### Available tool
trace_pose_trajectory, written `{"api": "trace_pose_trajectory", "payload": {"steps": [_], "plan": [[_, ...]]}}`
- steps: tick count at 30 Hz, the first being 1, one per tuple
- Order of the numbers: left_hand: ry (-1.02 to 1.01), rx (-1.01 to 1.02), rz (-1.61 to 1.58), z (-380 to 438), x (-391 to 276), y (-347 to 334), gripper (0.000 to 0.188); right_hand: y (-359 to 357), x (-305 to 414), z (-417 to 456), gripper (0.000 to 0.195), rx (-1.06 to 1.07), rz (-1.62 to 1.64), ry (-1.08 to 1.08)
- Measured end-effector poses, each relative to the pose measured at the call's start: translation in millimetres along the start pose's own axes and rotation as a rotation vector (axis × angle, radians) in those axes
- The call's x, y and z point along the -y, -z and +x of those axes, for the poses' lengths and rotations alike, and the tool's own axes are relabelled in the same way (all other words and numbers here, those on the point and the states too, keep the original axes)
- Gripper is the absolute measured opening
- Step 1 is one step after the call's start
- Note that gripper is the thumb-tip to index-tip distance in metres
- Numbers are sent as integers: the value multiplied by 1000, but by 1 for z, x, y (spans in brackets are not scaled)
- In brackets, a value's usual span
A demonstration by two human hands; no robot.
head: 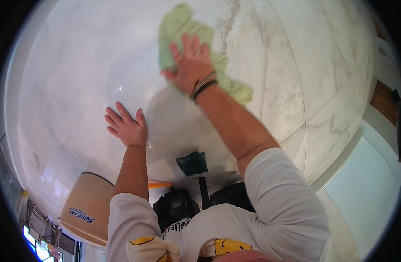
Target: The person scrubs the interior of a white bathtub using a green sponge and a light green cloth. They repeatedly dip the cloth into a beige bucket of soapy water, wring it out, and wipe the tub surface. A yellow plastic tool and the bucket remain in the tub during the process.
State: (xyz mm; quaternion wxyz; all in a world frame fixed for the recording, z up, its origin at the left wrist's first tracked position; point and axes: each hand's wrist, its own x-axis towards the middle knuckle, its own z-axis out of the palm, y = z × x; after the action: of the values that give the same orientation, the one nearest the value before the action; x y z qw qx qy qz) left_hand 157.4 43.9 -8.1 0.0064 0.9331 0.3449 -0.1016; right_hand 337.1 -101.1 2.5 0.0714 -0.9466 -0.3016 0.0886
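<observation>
My right hand [190, 67] lies with fingers spread on a light green cloth [184, 24], pressing it against a white marble-look surface [73, 65]. The cloth is crumpled and slightly blurred, and one end trails out below my wrist. Dark and metal-coloured bands circle that wrist. Farther left, my left hand [130, 127] rests on the same surface with its fingers apart and nothing in it. A dark green scouring pad [191, 163] lies between my arms, close to my body. Wet-looking glints show near my left hand.
A beige bucket [89, 206] bearing writing stands beside my left arm. At my waist is a black pouch [177, 203], with an orange object [159, 184] by it, partly hidden. Thin joint lines cross the surface at right, and a pale panel [364, 193] stands beyond.
</observation>
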Motion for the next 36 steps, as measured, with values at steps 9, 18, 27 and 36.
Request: {"api": "trace_pose_trajectory", "payload": {"steps": [9,18,27,36], "plan": [[-54,-23,-73,1,-9,1,66,-12,66,-59,35,36,816,137],[-44,-69,-17,0,-5,-1,63,179,-97,-121,29,-371,1358,-450],[-34,-57,-6,1,-8,-5,63,36,-226,-135,67,-213,367,-526],[-26,-61,16,1,-1,-6,65,-6,13,-50,72,67,-10,-144]]}}
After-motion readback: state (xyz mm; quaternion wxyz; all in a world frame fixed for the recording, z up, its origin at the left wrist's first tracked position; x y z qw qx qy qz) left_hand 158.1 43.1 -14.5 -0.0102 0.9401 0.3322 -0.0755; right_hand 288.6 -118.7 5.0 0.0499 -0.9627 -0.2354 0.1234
